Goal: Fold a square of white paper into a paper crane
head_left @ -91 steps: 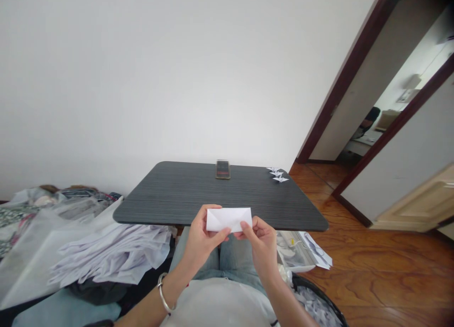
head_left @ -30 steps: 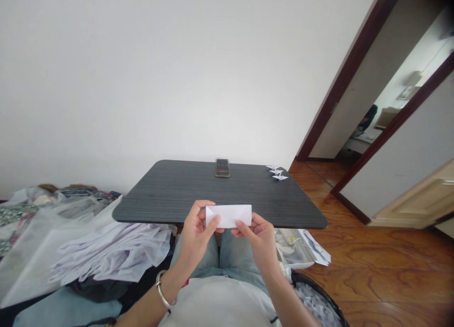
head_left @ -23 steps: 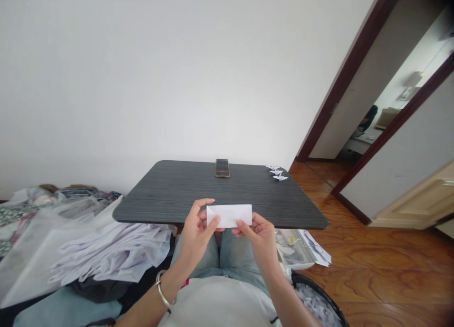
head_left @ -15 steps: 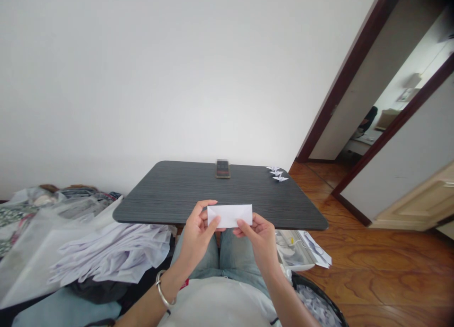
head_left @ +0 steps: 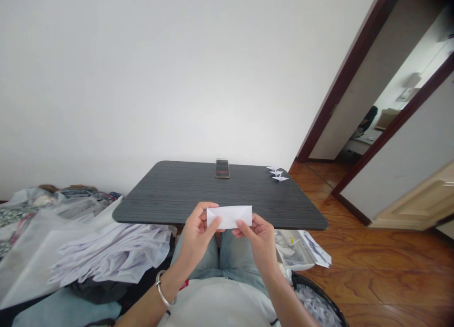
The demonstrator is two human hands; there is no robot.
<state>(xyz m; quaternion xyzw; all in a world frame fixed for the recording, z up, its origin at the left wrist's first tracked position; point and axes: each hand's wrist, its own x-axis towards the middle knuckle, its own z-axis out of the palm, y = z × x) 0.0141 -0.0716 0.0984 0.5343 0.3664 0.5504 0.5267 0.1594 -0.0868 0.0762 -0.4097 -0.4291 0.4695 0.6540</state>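
A folded white piece of paper (head_left: 229, 215), a wide rectangle with faint creases, is held level above the near edge of the dark table (head_left: 184, 190). My left hand (head_left: 199, 224) pinches its left end, thumb in front and fingers behind. At the other end, my right hand (head_left: 257, 235) grips the paper the same way. The fingers behind the sheet are partly hidden. Toward the table's back right corner sit several small folded paper cranes (head_left: 279, 178).
A phone (head_left: 222, 168) lies near the table's back edge. Piled white cloth (head_left: 117, 253) is at the left, below table height. To the right stand an open box (head_left: 296, 251) and a black-rimmed bin (head_left: 319, 303) full of paper scraps.
Almost nothing differs. The paper and both hands have dropped very slightly, with the grip on both ends kept.
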